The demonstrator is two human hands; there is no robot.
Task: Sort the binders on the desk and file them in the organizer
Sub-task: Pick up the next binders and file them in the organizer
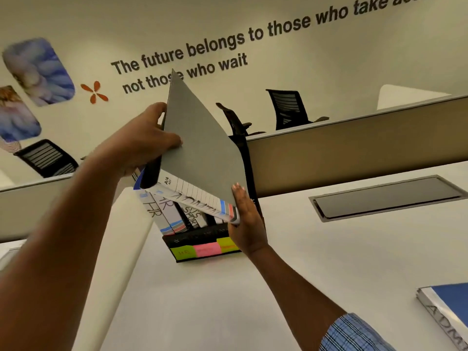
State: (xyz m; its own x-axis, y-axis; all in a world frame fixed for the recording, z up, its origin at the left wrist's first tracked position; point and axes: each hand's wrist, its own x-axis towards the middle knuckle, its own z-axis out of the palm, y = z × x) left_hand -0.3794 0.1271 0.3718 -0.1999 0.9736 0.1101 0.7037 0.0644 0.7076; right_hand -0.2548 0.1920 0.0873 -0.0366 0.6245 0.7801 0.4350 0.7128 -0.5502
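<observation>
Above the black organizer (202, 249) at the desk's (329, 262) far edge, we hold one grey binder (200, 153) tilted, its spine marked ADMIN facing us & slanting down to the right. Our left hand (141, 140) wraps the binder's upper left edge, thumb on the grey cover, fingers behind it. Our right hand (247, 219) cups the spine's lower right corner from below, fingertips pressed on the cover's edge. Both hands are closed on the binder, which sits between them, left hand higher, right hand lower.

Counted: approx. 4 binders already stand upright in the organizer under the held one; 2 spines read HR, 1 is partly readable, the rest are hidden by the held binder. 3 sticky labels run across the organizer's front: green, pink, yellow. 1 more binder, the blue binder (453, 307) with an ADM… spine, lies flat on the desk at far right, well apart from both hands.
</observation>
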